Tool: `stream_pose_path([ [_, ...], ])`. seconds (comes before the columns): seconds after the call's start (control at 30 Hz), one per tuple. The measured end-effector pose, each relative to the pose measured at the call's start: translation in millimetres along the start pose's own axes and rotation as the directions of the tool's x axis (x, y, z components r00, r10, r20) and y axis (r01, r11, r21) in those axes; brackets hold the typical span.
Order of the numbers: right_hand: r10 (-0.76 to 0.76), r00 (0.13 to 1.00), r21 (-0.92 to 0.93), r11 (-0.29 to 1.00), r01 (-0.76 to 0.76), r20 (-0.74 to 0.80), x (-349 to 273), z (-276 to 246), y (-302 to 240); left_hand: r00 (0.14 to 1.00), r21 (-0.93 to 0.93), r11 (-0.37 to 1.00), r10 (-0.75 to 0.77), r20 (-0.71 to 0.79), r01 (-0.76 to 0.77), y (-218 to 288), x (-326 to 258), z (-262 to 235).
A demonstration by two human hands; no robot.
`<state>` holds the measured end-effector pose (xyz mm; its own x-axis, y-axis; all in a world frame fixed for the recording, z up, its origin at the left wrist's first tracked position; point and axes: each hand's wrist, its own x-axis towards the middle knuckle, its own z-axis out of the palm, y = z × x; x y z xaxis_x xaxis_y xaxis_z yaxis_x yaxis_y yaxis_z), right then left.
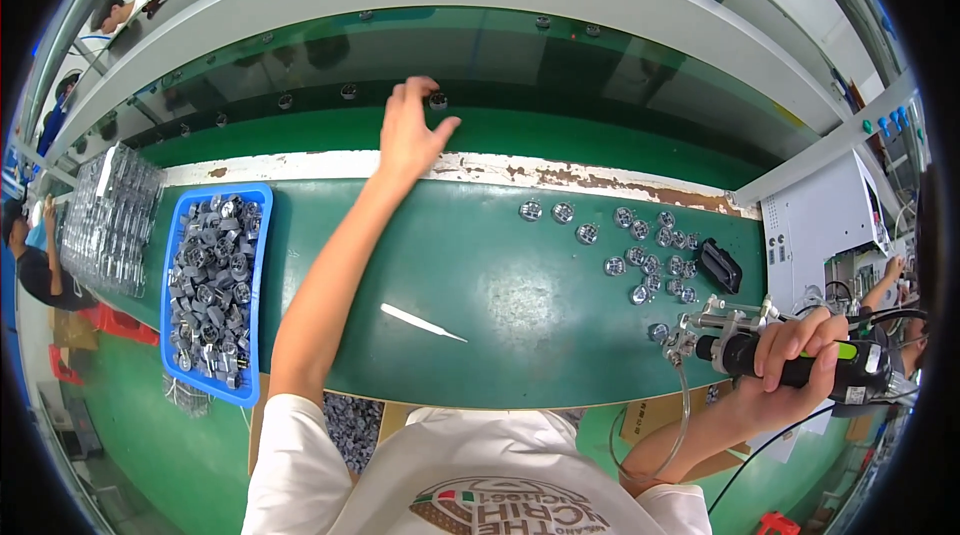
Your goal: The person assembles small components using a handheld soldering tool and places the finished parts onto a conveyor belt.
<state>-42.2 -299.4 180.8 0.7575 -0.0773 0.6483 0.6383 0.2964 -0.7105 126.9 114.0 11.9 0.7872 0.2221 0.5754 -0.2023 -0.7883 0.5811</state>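
Over the green conveyor belt [600, 140], my left hand [408, 130] is stretched out with thumb and fingers apart. A small round clear-and-dark part [438, 102] lies between its thumb and fingertips; I cannot tell whether they touch it. My right hand [800, 355] is wrapped around a black electric screwdriver [740, 355], held sideways at the bench's right end, with a metal fixture and a clear hose at its tip. Several round clear parts [640, 230] stand on the green bench [430, 255] left of and beyond the screwdriver. One of them [658, 332] is beside its tip.
At the left, a blue tray [259, 295] holds a heap of grey plug-like parts, beside stacked clear plastic trays [110, 220]. A white pointed stick [422, 322] lies mid-bench. At the right are a black object [719, 267] and a white machine box [820, 225]. Other people work nearby.
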Motion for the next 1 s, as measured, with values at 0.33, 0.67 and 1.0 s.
stream_pose_path([
  [0.33,0.061,0.998,0.056,0.997,-0.062,0.023,15.2,41.8,22.0,0.985,-0.141,0.99,0.01,0.17,0.014,-27.4,13.6,-6.0],
  [0.67,0.047,0.987,0.153,0.986,-0.071,0.152,14.3,68.5,48.0,0.751,-0.333,0.85,0.521,0.405,-0.409,102.5,-126.5,-27.8],
  [1.0,0.1,0.979,0.085,0.989,-0.117,0.178,8.6,90.7,75.0,0.764,-0.378,0.846,0.513,0.391,-0.375,107.7,-144.3,-16.8],
])
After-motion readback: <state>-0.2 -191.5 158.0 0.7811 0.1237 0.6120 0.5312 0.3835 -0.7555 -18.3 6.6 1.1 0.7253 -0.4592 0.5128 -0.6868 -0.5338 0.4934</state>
